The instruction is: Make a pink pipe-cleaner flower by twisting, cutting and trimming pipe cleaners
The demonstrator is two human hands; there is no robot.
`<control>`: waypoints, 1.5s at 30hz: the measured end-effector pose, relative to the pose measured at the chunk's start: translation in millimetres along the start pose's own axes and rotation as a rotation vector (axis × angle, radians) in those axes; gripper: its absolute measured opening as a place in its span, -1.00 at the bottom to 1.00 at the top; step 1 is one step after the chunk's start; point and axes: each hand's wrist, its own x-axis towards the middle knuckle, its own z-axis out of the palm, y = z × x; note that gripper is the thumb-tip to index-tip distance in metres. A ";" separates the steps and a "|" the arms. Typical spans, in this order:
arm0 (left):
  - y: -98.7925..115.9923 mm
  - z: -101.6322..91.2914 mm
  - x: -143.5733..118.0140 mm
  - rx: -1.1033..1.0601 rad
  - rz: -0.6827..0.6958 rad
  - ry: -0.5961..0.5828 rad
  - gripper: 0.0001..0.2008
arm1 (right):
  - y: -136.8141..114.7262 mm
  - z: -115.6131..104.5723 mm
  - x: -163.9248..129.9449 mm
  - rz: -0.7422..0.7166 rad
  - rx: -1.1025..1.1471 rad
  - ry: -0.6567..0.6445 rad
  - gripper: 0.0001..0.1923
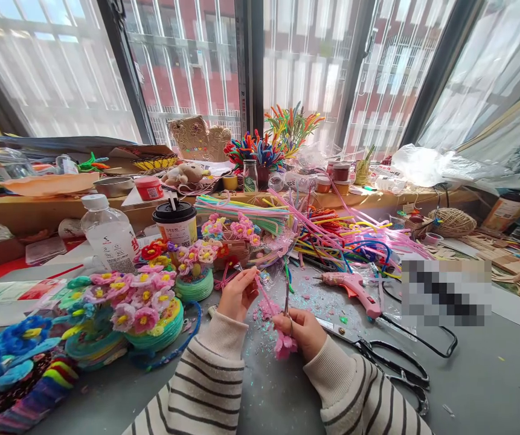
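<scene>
My left hand [237, 295] is closed in a pinch on the upper end of a pink pipe cleaner [265, 296], which slants down toward my other hand. My right hand [305, 333] is closed around small scissors [287, 287], their narrow blades pointing up and away. Below its fingers hangs a fluffy pink petal-like piece [284, 347]; whether it joins the pipe cleaner is hidden. Pink fluff trimmings [266, 311] and glitter lie on the grey table [269, 399] beneath both hands.
Right of my hands lie large black-handled scissors [368, 350] and a pink glue gun [353, 290]. Pipe-cleaner flowers [144, 299] stand on the left, near a plastic bottle [108, 232] and a lidded cup [174, 222]. Bundled pipe cleaners [332, 232] spread behind.
</scene>
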 end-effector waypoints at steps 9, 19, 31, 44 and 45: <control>1.9 -1.4 -4.2 -0.233 -0.074 -0.139 -0.93 | 0.3 3.9 -2.7 0.119 0.146 -0.032 -0.71; -12.1 1.4 -4.9 0.197 -0.061 -0.093 -0.77 | 1.6 0.9 -0.5 -0.044 0.090 0.044 -0.69; -10.7 4.4 -12.1 0.221 -0.067 -0.088 -0.76 | -19.4 -22.5 -1.4 -0.305 0.139 0.302 -0.56; -12.4 5.5 -13.0 0.263 -0.061 -0.163 -0.81 | -11.9 -1.1 -4.0 -0.204 -0.379 0.009 -0.66; -12.7 5.3 -12.8 0.266 -0.059 -0.164 -0.82 | -12.2 0.5 -4.7 -0.204 -0.374 -0.010 -0.67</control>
